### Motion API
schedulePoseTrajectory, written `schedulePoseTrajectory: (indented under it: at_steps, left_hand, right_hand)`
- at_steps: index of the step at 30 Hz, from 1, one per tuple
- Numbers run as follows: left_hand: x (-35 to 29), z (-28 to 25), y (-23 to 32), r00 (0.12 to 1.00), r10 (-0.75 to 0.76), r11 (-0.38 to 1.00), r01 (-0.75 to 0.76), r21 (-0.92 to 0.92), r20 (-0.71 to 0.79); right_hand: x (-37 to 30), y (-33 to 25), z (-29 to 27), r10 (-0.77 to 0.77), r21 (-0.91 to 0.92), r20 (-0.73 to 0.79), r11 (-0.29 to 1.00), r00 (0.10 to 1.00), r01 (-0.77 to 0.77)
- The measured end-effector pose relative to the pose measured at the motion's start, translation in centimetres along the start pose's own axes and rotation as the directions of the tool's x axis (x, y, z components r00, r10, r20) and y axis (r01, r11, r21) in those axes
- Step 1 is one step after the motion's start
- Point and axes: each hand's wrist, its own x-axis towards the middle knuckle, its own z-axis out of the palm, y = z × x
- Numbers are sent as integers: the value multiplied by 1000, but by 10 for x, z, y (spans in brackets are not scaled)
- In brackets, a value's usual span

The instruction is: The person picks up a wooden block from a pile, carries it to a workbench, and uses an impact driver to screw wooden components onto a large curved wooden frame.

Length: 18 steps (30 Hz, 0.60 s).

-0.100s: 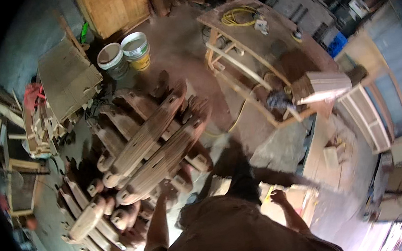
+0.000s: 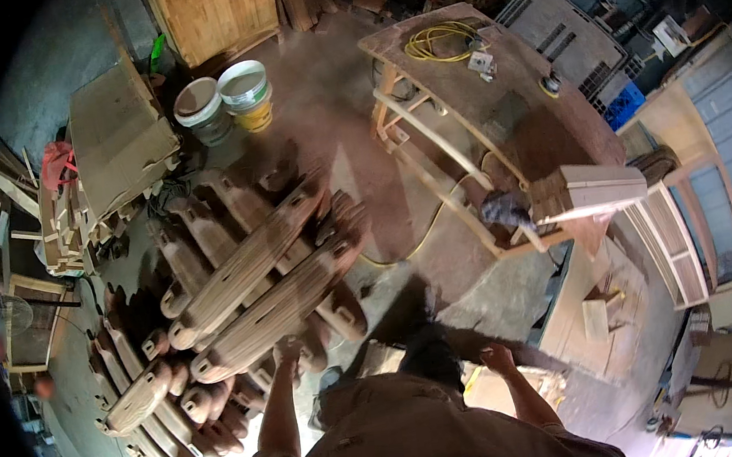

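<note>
Now our left hand [image 2: 287, 351] hangs by the stacked wooden pieces [image 2: 273, 317], our right hand [image 2: 497, 358] above a tan panel [image 2: 488, 386], and we can't tell whether either is spread or gripping. Ahead-left, the pieces lie crosswise, already shaped and slotted, apparently unjoined; beyond stands a table [image 2: 510, 57].

Slotted wooden beams [image 2: 271, 301], round-ended, lay stacked crosswise; left hand [image 2: 288, 350] was at their near edge, contact unclear. Right hand [image 2: 497, 359] hung well apart from them. Two buckets [image 2: 251, 116] stood beyond the stack. Wooden worktable [image 2: 507, 84], to the right, carried a coiled yellow cable or hose [image 2: 420, 48].
</note>
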Motion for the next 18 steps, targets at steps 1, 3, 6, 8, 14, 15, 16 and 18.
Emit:
schedulePoseTrajectory:
  at_steps: [1, 3, 6, 8, 14, 15, 16, 18]
  left_hand:
    - [5, 9, -12, 998, 13, 982, -2, 191, -55]
    - [7, 64, -2, 997, -54, 993, 59, -102, 57]
    - [-8, 149, 68, 990, 25, 915, -80, 396, 142]
    - [-10, 187, 96, 995, 85, 810, -101, 578, 55]
    - [36, 268, 173, 976, -11, 808, -120, 576, 218]
    - [28, 277, 205, 981, 3, 795, -122, 595, 196]
    - [30, 276, 222, 980, -35, 784, -94, 613, 194]
    - [47, 278, 250, 973, -108, 760, -51, 648, 203]
  right_hand:
    - [28, -17, -20, -70, -34, 33, 997, 997, 71]
    - [69, -20, -55, -21, -29, 196, 999, 980, 27]
    - [66, -1, -96, -54, 137, 275, 990, 960, 16]
    - [58, -12, -129, -71, 108, 224, 993, 972, 48]
    - [70, -101, -201, -186, 93, 56, 979, 981, 180]
    - [79, -107, -205, -144, 187, 38, 973, 989, 134]
    - [87, -128, -212, -193, 177, 9, 966, 981, 188]
    - [100, -170, -229, -234, 219, 8, 949, 972, 226]
